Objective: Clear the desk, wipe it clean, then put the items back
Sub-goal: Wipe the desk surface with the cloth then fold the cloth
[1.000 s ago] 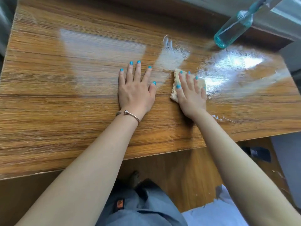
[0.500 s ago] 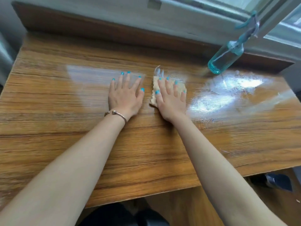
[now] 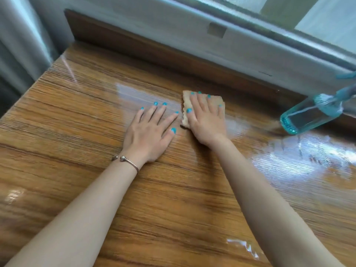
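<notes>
The right hand (image 3: 207,120) lies flat with straight fingers pressing a tan cloth (image 3: 215,100) onto the wooden desk (image 3: 173,209); nothing is curled around it. Just to its left, the left hand (image 3: 150,135) rests palm down on the bare wood, fingers spread and holding nothing, a thin bracelet (image 3: 128,161) on its wrist. The cloth sits near the middle of the desk, toward the back. Wet, shiny patches gleam to the right. Farther right, a teal spray bottle (image 3: 308,116) stands by the desk's raised back edge
</notes>
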Tool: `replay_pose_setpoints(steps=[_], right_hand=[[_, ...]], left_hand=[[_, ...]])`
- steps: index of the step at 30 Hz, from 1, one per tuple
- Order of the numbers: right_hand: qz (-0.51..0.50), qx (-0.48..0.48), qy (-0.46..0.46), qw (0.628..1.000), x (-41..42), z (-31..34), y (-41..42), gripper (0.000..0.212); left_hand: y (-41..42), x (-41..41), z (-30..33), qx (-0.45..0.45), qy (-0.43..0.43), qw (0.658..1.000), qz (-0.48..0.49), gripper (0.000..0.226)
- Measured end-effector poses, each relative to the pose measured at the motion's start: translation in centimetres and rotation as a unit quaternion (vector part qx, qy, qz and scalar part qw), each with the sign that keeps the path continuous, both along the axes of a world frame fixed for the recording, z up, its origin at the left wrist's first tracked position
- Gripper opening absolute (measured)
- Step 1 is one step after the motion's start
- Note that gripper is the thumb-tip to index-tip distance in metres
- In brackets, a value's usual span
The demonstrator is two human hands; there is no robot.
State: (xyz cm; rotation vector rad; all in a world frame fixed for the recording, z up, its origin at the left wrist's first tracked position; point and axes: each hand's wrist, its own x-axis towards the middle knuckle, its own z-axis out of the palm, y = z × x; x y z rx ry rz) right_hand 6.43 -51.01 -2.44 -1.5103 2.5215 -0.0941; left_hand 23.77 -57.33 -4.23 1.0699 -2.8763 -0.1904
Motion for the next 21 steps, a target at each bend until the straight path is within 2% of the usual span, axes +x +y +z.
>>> replay_pose_setpoints(steps=[2, 4, 7, 9, 10, 13, 15, 17, 19, 21], right_hand=[[0.085, -0.021, 0.015, 0.996, 0.9, 0.0, 4.7, 0.053], [0.120, -0.015, 0.000, 0.993, -1.2, 0.1, 5.8, 0.051], [0.041, 0.002, -0.001, 0.999, -5.0, 0.2, 0.6, 0.052], [-0.010, 0.002, 0.000, 1.000, -4.7, 0.2, -2.7, 0.054], [-0.003, 0.000, 0.003, 1.000, -3.7, 0.1, -3.0, 0.054], [0.127, -0.008, 0.001, 0.992, -0.6, 0.1, 2.4, 0.052], [0.171, -0.018, -0.006, 0.985, -1.5, 0.3, 6.8, 0.051], [0.124, -0.002, -0.007, 0.992, -4.3, 0.2, 6.4, 0.050], [0.006, 0.002, -0.002, 1.000, -5.8, -0.2, 2.1, 0.051], [-0.055, 0.000, -0.003, 0.998, -4.5, 0.2, -1.4, 0.053]], left_hand=[[0.0, -0.1, -0.1, -0.003, -0.008, 1.000, 0.005, 0.065], [-0.1, -0.1, 0.0, 0.007, -0.005, 1.000, 0.007, 0.068], [0.0, -0.1, 0.7, 0.025, -0.007, 1.000, 0.004, 0.070], [0.1, -0.1, 0.8, 0.024, -0.007, 1.000, 0.007, 0.071], [0.1, -0.2, 0.8, 0.023, -0.009, 1.000, 0.008, 0.073], [0.2, -0.2, 0.7, 0.022, -0.022, 0.999, 0.035, 0.076], [0.2, -0.2, 0.6, 0.020, -0.036, 0.998, 0.051, 0.074], [0.8, -0.8, 0.8, 0.025, -0.037, 0.996, 0.082, 0.072], [2.4, -2.1, 0.9, 0.047, -0.011, 0.990, 0.135, 0.067], [4.8, -3.3, 0.9, 0.049, 0.016, 0.988, 0.147, 0.063]])
